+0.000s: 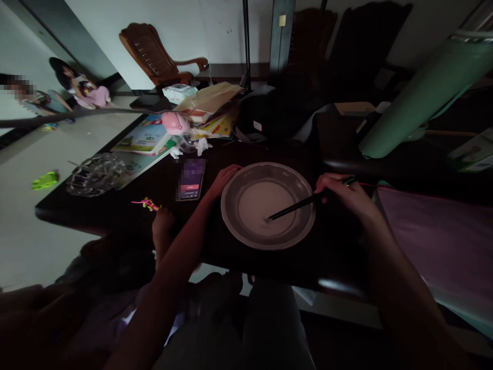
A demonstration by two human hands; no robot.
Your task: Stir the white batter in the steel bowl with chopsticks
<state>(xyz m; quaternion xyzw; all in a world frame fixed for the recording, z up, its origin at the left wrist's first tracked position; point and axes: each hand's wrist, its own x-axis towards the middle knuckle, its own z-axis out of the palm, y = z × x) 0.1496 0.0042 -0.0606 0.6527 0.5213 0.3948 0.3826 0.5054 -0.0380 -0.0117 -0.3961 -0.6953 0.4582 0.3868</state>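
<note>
Metal bowl (268,205) at frame ctr on dark table (115,205), holds pale liquid. L hand (225,180) fingers together, pressed on bowl's left rim. R hand (341,192) pinches black chopsticks (304,203) at right, tips in liquid.

the right hand (342,192) covers part of the chopsticks (296,206); phone (190,180) screen blurred.

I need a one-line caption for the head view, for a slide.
Left hand touches the metal bowl; right hand dips black chopsticks into its white liquid.

Dull metal bowl (246,180); glossy dark table (115,205); wooden chair (154,54)
</note>
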